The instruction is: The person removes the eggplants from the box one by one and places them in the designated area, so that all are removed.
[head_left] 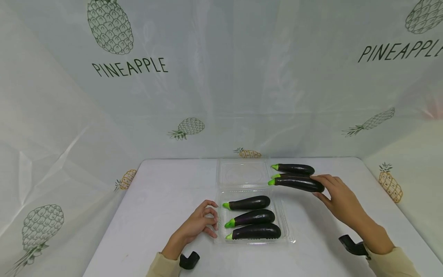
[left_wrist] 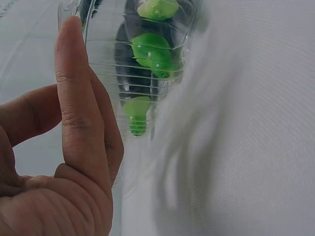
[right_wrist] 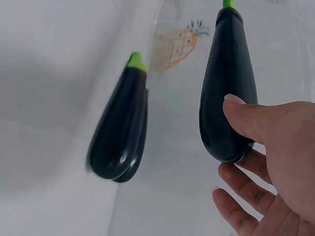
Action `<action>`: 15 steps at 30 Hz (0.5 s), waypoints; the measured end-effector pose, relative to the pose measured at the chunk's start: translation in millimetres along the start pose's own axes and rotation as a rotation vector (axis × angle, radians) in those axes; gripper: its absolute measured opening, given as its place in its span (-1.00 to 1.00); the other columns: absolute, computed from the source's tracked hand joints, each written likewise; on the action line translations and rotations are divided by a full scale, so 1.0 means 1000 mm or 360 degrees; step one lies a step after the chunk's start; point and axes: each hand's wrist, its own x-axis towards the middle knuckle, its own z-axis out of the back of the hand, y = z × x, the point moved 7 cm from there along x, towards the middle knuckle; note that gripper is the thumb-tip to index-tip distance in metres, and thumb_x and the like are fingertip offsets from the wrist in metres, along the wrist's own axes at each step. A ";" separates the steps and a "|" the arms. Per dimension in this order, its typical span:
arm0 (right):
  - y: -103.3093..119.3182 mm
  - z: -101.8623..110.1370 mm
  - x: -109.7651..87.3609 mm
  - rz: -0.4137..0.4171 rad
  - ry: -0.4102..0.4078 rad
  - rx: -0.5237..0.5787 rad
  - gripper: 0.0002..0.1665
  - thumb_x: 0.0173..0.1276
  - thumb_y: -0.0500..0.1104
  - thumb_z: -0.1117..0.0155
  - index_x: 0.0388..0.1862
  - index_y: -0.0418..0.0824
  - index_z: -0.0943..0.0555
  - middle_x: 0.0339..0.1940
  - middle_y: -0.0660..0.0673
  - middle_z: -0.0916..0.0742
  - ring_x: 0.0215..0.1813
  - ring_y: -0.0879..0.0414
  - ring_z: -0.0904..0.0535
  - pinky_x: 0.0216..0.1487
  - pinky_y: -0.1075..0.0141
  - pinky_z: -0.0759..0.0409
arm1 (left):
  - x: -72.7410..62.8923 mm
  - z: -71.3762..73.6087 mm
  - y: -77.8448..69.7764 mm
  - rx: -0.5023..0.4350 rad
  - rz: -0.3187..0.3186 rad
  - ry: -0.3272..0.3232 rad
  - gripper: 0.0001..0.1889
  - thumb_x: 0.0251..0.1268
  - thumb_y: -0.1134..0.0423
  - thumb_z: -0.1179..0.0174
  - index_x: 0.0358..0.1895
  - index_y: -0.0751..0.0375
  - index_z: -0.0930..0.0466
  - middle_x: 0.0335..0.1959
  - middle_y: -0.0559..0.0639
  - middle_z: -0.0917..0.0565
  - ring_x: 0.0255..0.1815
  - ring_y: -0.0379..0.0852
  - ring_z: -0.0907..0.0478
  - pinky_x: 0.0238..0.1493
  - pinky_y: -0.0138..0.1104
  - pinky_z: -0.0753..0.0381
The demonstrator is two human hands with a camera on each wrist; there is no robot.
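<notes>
My right hand (head_left: 340, 198) pinches the thick end of a dark eggplant (right_wrist: 229, 78) between thumb and fingers, its green stem pointing away from the hand. Two more eggplants (right_wrist: 118, 123) lie beyond it on the table; in the head view one is mostly hidden behind the held one. In the middle stands a clear plastic clamshell box (head_left: 282, 215) with its lid (head_left: 242, 173) laid back. Three eggplants (head_left: 254, 217) lie side by side in its base, stems to the left. Against the box's left side rests my left hand (head_left: 200, 221), fingers extended along the wall.
The white table (head_left: 149, 207) backs onto a pineapple-printed curtain (head_left: 221, 77), which also hangs at both sides. A black wrist mount (head_left: 189, 260) sits below the left hand, another (head_left: 353, 245) by the right wrist.
</notes>
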 end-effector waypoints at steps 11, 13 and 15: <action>-0.034 -0.004 -0.012 -0.0108 0.0022 -0.0009 -0.32 0.08 -0.42 -0.63 0.21 -0.37 -0.60 0.04 -0.32 -0.70 -0.03 -0.27 -0.59 -0.21 -0.13 -0.62 | -0.001 -0.001 -0.001 0.0013 0.0004 -0.0016 -0.51 0.43 0.55 -0.09 0.35 0.42 -0.18 -0.24 0.04 -0.49 -0.35 -0.07 -0.58 -0.43 -0.24 -0.82; -0.039 -0.007 -0.015 -0.0131 0.0043 -0.0014 -0.33 0.09 -0.42 -0.64 0.21 -0.38 -0.60 0.03 -0.34 -0.70 -0.05 -0.27 -0.60 -0.23 -0.13 -0.61 | -0.001 -0.001 -0.001 0.0015 0.0003 -0.0018 -0.51 0.43 0.55 -0.09 0.34 0.42 -0.19 -0.24 0.04 -0.50 -0.35 -0.07 -0.58 -0.43 -0.24 -0.82; -0.044 -0.010 -0.017 -0.0161 0.0067 -0.0010 -0.35 0.11 -0.41 -0.63 0.20 -0.39 -0.60 0.03 -0.36 -0.70 -0.06 -0.29 -0.61 -0.23 -0.15 -0.63 | -0.002 -0.001 -0.001 0.0021 0.0002 -0.0018 -0.51 0.43 0.54 -0.10 0.34 0.42 -0.19 -0.24 0.04 -0.49 -0.35 -0.07 -0.58 -0.43 -0.25 -0.82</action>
